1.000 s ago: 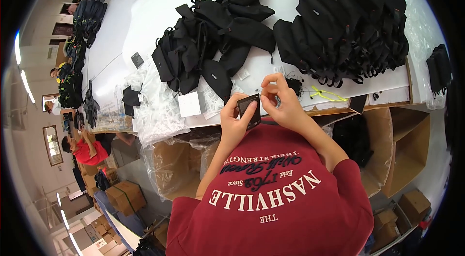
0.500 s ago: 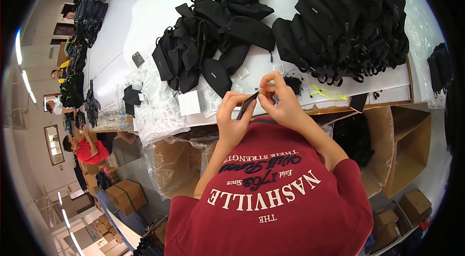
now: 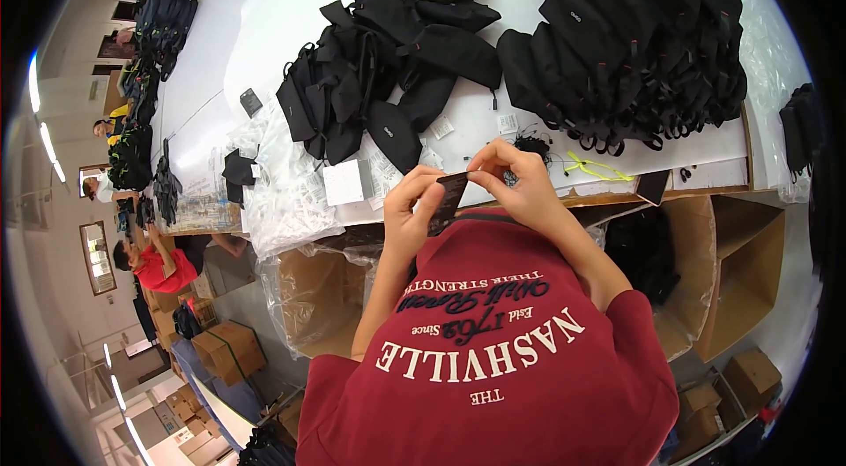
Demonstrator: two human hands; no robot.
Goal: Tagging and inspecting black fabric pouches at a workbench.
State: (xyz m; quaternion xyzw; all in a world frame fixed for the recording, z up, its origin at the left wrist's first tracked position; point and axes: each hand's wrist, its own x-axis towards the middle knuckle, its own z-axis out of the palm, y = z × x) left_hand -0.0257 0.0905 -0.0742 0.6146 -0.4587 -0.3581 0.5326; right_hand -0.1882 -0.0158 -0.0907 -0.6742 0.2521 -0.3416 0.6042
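Close to the table's near edge, my left hand (image 3: 411, 208) is closed on a black hang tag (image 3: 448, 200), a small flat card with fine pale print. The thumb and fingertips of my right hand (image 3: 520, 182) pinch at the tag's upper corner. Whether a thin cord also lies between those fingertips is too small to see. Just beyond the right hand is a tangle of thin black cords (image 3: 532, 145). A stack of white paper labels (image 3: 347, 183) lies left of my left hand. Black pouches (image 3: 393, 136) are heaped loosely ahead of both hands.
A large stack of black pouches (image 3: 608, 34) stands at the right. Neon yellow cord (image 3: 596, 168) and a black card (image 3: 652, 186) lie near the edge. Clear plastic bags (image 3: 286, 201) spread at left. Open cardboard boxes (image 3: 736, 276) stand below the table. Another person (image 3: 167, 265) works at far left.
The hang tag has turned so that more of its flat face shows. My left hand has moved slightly left and down, and my right fingers have bent closer to the tag's corner.
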